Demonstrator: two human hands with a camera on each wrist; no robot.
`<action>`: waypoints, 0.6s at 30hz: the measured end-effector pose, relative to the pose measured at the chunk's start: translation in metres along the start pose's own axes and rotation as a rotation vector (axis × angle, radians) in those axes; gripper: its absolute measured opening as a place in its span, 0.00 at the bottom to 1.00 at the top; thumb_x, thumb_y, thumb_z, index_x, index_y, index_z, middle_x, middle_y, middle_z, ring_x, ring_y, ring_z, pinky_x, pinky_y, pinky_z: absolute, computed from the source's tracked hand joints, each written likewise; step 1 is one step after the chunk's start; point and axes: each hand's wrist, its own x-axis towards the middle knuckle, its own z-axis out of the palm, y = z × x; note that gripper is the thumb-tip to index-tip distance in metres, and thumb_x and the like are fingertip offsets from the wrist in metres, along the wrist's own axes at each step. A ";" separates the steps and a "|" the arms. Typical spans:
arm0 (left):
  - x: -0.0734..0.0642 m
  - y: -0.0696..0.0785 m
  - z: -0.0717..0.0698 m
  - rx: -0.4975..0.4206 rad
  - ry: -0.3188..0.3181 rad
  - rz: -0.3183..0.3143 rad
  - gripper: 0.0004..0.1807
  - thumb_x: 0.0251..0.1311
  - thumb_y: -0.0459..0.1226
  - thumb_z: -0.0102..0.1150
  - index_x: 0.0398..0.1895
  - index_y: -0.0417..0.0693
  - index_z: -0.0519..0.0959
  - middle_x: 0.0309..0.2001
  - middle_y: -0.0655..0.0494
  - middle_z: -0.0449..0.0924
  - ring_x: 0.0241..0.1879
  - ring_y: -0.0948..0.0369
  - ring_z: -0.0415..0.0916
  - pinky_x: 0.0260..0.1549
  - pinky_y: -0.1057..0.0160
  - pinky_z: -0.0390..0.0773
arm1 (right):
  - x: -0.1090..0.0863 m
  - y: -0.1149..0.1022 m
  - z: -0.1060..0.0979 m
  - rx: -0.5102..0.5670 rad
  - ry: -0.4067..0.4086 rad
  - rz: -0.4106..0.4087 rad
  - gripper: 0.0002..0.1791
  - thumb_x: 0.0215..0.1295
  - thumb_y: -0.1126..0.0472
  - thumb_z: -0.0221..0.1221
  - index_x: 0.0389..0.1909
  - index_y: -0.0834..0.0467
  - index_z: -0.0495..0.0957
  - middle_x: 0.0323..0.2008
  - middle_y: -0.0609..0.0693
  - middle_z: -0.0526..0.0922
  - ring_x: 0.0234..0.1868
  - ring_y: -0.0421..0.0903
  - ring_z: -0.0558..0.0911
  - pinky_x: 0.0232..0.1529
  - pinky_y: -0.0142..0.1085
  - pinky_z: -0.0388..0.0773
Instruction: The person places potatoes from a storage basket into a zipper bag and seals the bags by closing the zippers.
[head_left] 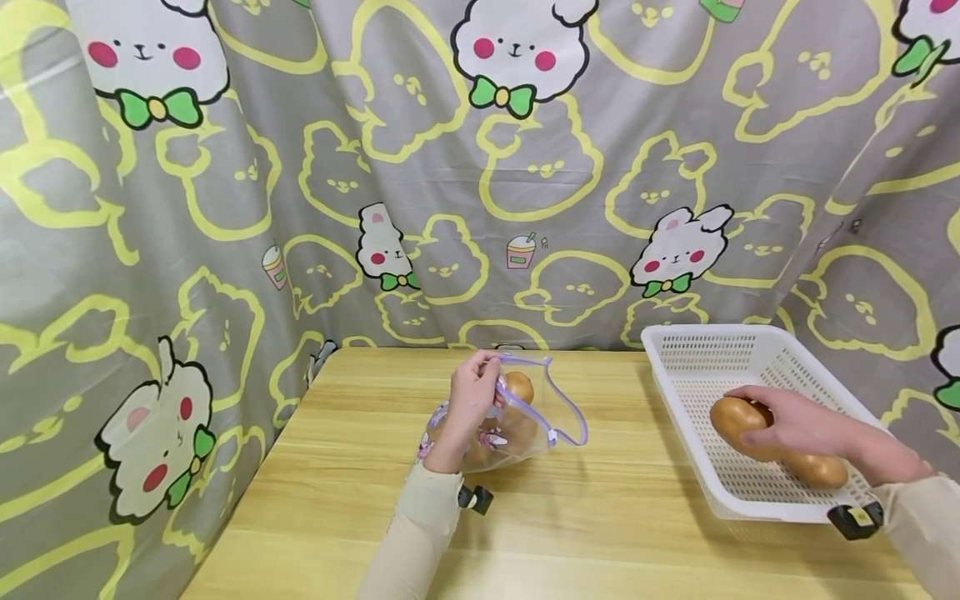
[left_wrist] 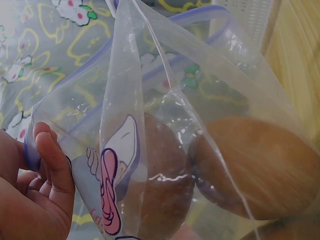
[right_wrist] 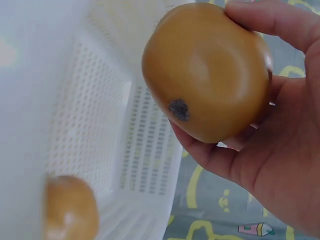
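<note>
My left hand [head_left: 472,390] pinches the purple-edged rim of a clear zip bag [head_left: 487,437] with pink cartoon prints, its mouth spread apart. Inside the bag lie smooth brown potatoes [left_wrist: 257,167], seen through the plastic in the left wrist view. Over the white basket [head_left: 678,442], my right hand [head_left: 802,425] grips a large potato [right_wrist: 210,75] with fingers and thumb around it. That potato carries a small dark patch. Another potato [head_left: 821,471] lies in the basket near its front end, below the right hand.
Bag and basket stand on a wooden table [head_left: 337,500], basket to the right. A grey patterned curtain [head_left: 465,175] hangs behind and along the left side. Each wrist wears a black camera, such as the right one [head_left: 855,521].
</note>
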 end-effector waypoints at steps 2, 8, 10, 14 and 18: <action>0.000 0.000 0.000 -0.003 0.001 0.002 0.11 0.67 0.31 0.47 0.42 0.35 0.79 0.16 0.55 0.72 0.09 0.66 0.68 0.08 0.71 0.73 | 0.005 -0.006 -0.001 0.018 -0.011 0.012 0.29 0.50 0.57 0.70 0.52 0.63 0.74 0.37 0.41 0.78 0.35 0.32 0.74 0.33 0.32 0.74; -0.001 0.002 0.000 -0.012 0.000 0.018 0.11 0.67 0.31 0.47 0.42 0.33 0.79 0.15 0.55 0.71 0.09 0.67 0.67 0.08 0.71 0.73 | 0.022 -0.022 0.001 0.066 -0.024 -0.028 0.27 0.52 0.56 0.69 0.52 0.59 0.73 0.35 0.39 0.77 0.33 0.32 0.74 0.32 0.31 0.74; -0.001 0.003 0.000 -0.013 -0.001 0.017 0.11 0.67 0.31 0.47 0.43 0.33 0.78 0.15 0.55 0.71 0.09 0.67 0.67 0.08 0.71 0.72 | 0.027 -0.028 0.002 0.067 -0.017 -0.068 0.27 0.53 0.57 0.69 0.53 0.59 0.73 0.36 0.39 0.76 0.33 0.32 0.74 0.32 0.31 0.74; -0.001 0.003 0.000 -0.013 -0.005 0.002 0.11 0.68 0.31 0.47 0.44 0.32 0.78 0.15 0.56 0.71 0.09 0.66 0.67 0.08 0.72 0.72 | 0.037 -0.038 0.003 0.077 -0.010 -0.120 0.28 0.54 0.57 0.68 0.55 0.59 0.72 0.37 0.39 0.76 0.34 0.33 0.73 0.32 0.31 0.74; 0.000 0.003 -0.001 -0.022 -0.013 -0.011 0.12 0.68 0.31 0.47 0.45 0.31 0.78 0.16 0.55 0.71 0.09 0.65 0.67 0.08 0.72 0.72 | 0.049 -0.049 0.005 0.120 -0.049 -0.103 0.29 0.56 0.56 0.67 0.57 0.60 0.70 0.39 0.42 0.76 0.35 0.35 0.74 0.34 0.31 0.74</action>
